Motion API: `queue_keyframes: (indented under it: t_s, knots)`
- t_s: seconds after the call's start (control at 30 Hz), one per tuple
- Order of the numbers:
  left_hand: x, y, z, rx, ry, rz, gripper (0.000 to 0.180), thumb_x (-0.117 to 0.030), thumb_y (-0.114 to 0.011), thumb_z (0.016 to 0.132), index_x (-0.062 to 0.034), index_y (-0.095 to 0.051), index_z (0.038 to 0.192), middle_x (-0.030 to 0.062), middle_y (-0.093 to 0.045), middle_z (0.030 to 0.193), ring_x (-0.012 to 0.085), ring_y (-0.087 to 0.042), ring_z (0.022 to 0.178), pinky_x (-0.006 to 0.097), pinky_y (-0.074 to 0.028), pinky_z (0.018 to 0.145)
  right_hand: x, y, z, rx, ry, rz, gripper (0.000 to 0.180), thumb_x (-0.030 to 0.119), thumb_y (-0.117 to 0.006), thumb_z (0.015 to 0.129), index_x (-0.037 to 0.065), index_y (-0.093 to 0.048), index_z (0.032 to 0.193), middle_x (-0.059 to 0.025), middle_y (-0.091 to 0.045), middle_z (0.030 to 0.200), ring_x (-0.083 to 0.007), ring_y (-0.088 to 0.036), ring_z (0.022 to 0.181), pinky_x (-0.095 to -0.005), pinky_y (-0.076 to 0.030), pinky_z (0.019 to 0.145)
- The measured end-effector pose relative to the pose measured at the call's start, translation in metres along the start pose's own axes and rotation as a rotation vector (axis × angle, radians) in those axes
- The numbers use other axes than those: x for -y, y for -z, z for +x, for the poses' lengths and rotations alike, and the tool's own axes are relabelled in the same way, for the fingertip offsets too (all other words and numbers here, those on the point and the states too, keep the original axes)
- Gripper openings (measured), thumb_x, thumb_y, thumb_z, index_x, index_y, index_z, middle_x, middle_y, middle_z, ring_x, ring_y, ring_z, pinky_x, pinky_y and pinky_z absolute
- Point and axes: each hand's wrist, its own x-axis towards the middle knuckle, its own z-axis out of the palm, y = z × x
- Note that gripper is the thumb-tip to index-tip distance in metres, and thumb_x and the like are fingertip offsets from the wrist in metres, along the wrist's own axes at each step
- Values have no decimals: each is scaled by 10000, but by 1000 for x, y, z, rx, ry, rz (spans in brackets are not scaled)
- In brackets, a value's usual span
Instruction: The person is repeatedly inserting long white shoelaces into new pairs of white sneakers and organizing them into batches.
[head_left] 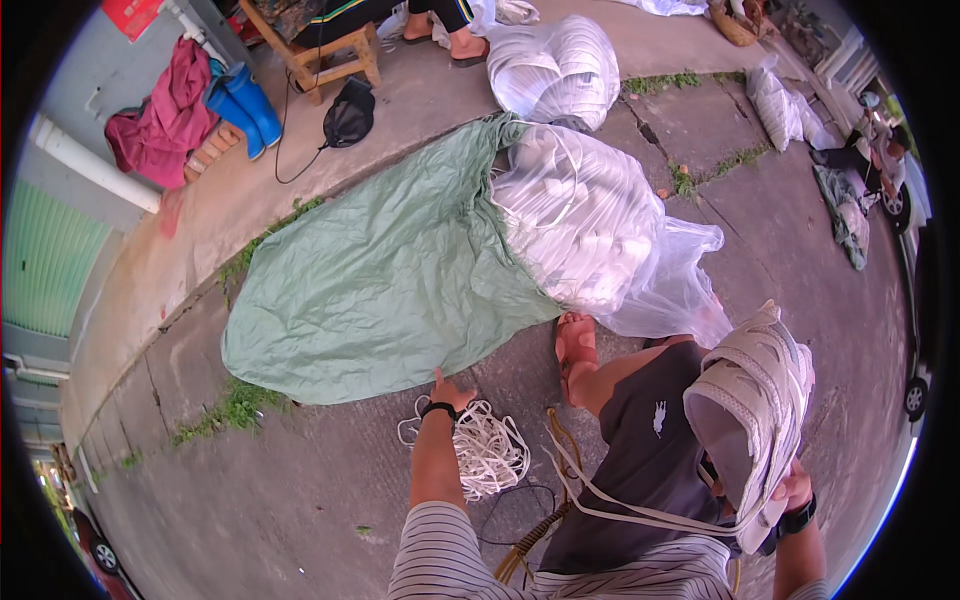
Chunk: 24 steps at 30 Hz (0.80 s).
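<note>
My right hand [797, 487] grips the lower end of a pale beige-white shoe upper [755, 400] above my right thigh. It looks like several uppers nested together, with long laces trailing to the left. Over a tangled heap of white laces [492, 455] on the ground is my left hand [450, 390], its index finger stretched toward the edge of a large green sack [370, 270]. Nothing shows in that hand. The sack lies on its side, its mouth meeting a clear plastic bag [585, 215] stuffed with white items.
Another full plastic bag [555, 70] lies beyond. Yellow-brown rope [535, 540] lies by my leg. Further left are a wooden chair [320, 55] with a seated person, a black fan-like object [349, 112] and blue boots [245, 108]. Another person [880, 160] is at far right.
</note>
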Motion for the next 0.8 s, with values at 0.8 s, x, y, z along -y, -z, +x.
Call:
queue_keyframes:
  t_s: [0.8]
  knots:
    - [-37,2,31,-266,-150,-216,1003,-567,-691,786,164,-358,1386,226,-65,1608,374,-410,1348,423,-387,1090,26,-13,26,-44,-31,8,935,66,-748,588,-58,-357,1428,-289,-582,1244,-467,-609,1103,-529,-481,979]
